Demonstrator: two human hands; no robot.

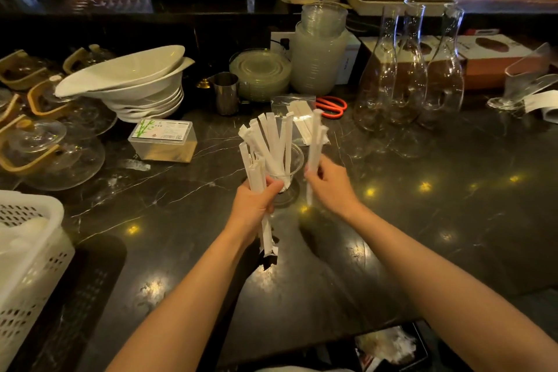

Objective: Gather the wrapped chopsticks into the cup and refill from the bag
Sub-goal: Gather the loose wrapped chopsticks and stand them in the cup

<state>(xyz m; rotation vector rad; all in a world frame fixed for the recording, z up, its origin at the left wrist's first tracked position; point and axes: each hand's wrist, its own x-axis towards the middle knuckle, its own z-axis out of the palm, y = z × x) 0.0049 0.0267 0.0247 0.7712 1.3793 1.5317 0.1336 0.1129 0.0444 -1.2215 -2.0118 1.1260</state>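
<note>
A clear glass cup (294, 160) stands on the dark marble counter, with several white paper-wrapped chopsticks (273, 137) leaning out of it. My left hand (256, 202) is closed on a bundle of wrapped chopsticks (256, 172) just left of the cup; their lower ends hang below my wrist. My right hand (329, 184) grips one or two more wrapped chopsticks (315, 142) upright, just right of the cup. Behind the cup lies a clear plastic bag (297, 113) holding more wrapped chopsticks.
Stacked white bowls (136, 81), a clear toothpick box (164, 140) and glass teapots (45, 142) sit at the left. A steel cup (226, 93), plate stacks (262, 72), orange scissors (333, 106) and glass carafes (410, 69) stand behind. A white basket (27, 254) is front left.
</note>
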